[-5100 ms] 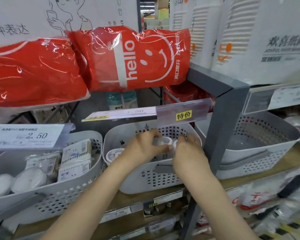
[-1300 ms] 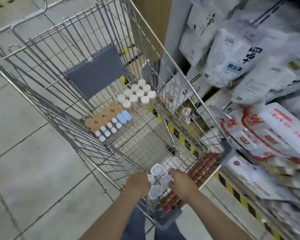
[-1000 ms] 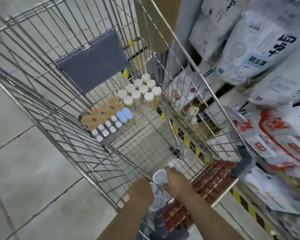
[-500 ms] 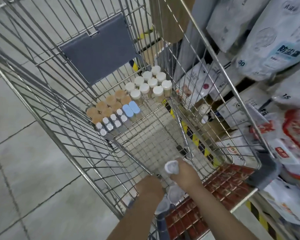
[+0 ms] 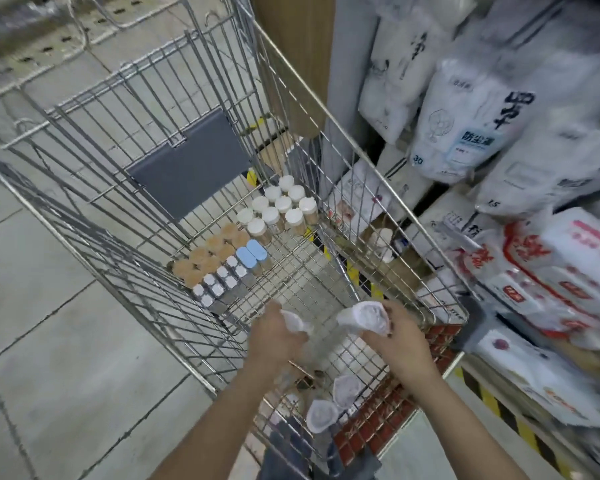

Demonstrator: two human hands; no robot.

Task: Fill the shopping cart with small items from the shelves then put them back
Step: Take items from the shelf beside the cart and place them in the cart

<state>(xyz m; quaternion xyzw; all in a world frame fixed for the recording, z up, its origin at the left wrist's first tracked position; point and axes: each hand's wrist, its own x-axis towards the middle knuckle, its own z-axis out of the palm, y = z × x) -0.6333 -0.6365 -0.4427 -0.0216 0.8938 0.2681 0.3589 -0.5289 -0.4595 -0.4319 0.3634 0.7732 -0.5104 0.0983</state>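
My hands have parted since a moment ago, and two white tubs [image 5: 333, 403] now lie at the near end of the shopping cart [image 5: 312, 98]. My right hand [image 5: 395, 341] curls around a white tub [image 5: 364, 317]; my left hand [image 5: 274, 337] pinches another [image 5: 293, 322]. Jars [image 5: 281, 209] stand at the far end. Grey floor tiles [image 5: 49, 341] lie left, packed shelves [image 5: 534, 237] right.
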